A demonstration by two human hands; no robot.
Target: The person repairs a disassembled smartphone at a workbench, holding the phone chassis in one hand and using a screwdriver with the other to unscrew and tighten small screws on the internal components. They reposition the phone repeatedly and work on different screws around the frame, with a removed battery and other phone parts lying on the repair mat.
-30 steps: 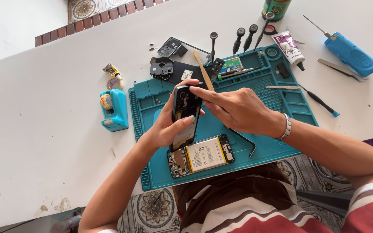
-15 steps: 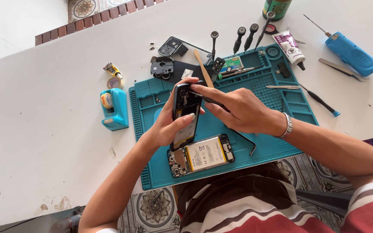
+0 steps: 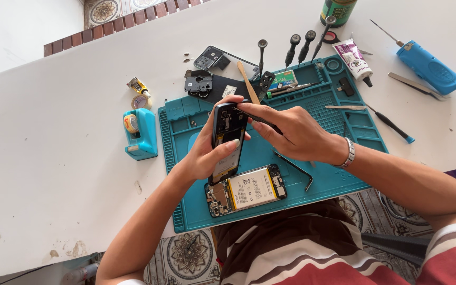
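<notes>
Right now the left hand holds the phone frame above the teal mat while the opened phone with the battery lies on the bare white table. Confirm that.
Not quite. The head view shows the opened phone lying on the teal mat, not the table. The left hand does hold the phone frame above it.

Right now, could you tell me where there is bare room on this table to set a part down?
The widest bare patch of the white table lies left of the tape dispenser. The teal mat has room right of the bent tweezers. Its top edge, by the screwdrivers, is crowded.

A phone-repair workbench: teal repair mat (image 3: 186,211), screwdrivers (image 3: 291,50), opened phone (image 3: 246,191).
</notes>
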